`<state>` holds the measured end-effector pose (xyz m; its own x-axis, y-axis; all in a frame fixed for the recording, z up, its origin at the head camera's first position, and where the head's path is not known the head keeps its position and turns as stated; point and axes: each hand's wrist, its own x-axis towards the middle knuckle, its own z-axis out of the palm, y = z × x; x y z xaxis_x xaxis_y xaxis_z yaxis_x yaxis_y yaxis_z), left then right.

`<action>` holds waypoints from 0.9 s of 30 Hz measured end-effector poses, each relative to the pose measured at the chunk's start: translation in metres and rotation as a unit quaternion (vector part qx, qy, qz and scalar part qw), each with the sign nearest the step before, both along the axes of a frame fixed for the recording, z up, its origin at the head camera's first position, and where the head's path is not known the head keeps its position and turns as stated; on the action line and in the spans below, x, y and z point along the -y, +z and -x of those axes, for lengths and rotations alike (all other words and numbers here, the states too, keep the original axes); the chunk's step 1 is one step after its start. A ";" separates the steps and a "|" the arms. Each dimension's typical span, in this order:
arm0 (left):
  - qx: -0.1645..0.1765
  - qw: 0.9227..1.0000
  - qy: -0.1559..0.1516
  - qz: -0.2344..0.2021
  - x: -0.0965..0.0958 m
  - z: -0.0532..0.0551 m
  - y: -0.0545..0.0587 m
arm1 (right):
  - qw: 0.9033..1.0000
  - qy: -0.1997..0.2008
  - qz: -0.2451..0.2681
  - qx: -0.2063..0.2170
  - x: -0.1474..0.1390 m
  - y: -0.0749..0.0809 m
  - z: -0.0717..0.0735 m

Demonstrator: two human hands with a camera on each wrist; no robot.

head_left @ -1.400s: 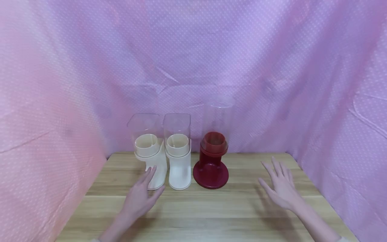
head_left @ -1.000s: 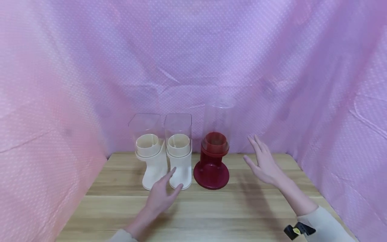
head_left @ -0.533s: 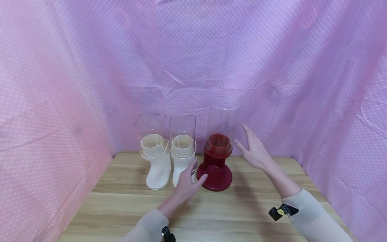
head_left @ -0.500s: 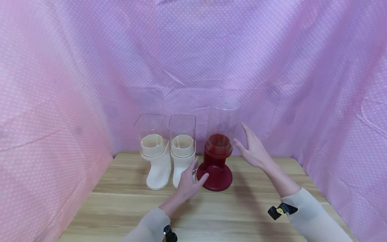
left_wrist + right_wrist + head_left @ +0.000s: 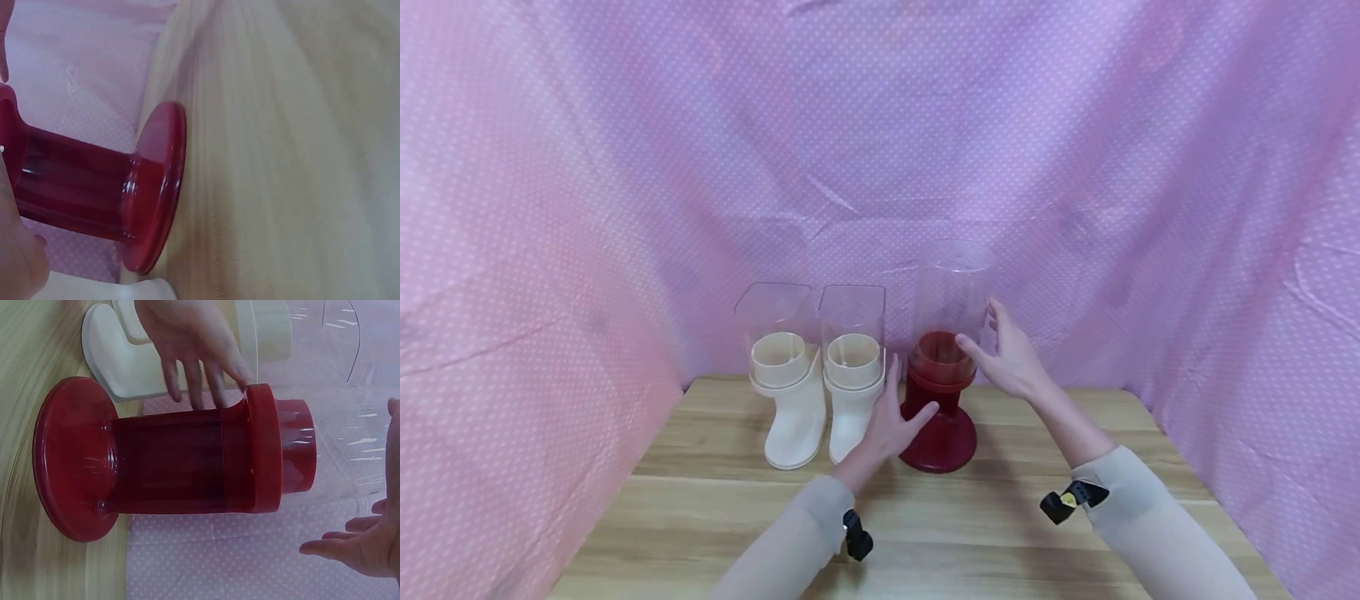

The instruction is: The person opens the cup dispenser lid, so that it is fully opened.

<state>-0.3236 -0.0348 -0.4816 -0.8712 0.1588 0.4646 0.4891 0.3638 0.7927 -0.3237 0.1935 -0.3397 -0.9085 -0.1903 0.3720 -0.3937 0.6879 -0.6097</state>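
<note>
A glossy red stand (image 5: 942, 442) with a round foot and a collar stands upright on the table, a clear cylinder (image 5: 953, 287) on top of it. My left hand (image 5: 889, 427) is at the stand's left side, fingers extended and thumb apart. In the right wrist view the left hand (image 5: 194, 337) reaches beside the collar; whether it touches is hard to tell. My right hand (image 5: 1013, 362) is spread around the right side of the cylinder's lower part, thumb in front. In the right wrist view the right hand's fingers (image 5: 337, 547) look straight, not clasping.
Left of the red stand are two cream stands, the outer one (image 5: 796, 429) and the nearer one (image 5: 847, 417), each with a clear squarish container on top. A pink dotted cloth (image 5: 880, 133) hangs behind and beside the wooden table (image 5: 685, 508).
My left hand has moved right and forward, from the outer cream stand to the red stand. My right hand has moved left to the clear cylinder. The stands stay in place.
</note>
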 end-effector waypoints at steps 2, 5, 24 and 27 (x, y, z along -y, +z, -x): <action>-0.004 1.000 -0.012 -0.008 -0.002 0.004 0.005 | 1.000 0.003 0.007 0.013 0.001 -0.001 0.002; -0.022 1.000 -0.018 -0.008 -0.006 0.009 0.011 | 0.999 0.013 0.020 0.028 0.003 -0.004 0.005; -0.073 0.997 0.007 0.027 -0.020 0.005 0.029 | 0.996 0.050 0.076 0.023 0.005 -0.008 -0.003; -0.080 0.996 0.000 0.025 -0.018 0.000 0.031 | 0.997 0.050 0.066 0.014 0.004 -0.006 -0.011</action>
<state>-0.3232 -0.0168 -0.4507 -0.7868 0.1856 0.5887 0.6076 0.4010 0.6856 -0.3130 0.1898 -0.3456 -0.8979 -0.2310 0.3748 -0.4377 0.5600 -0.7035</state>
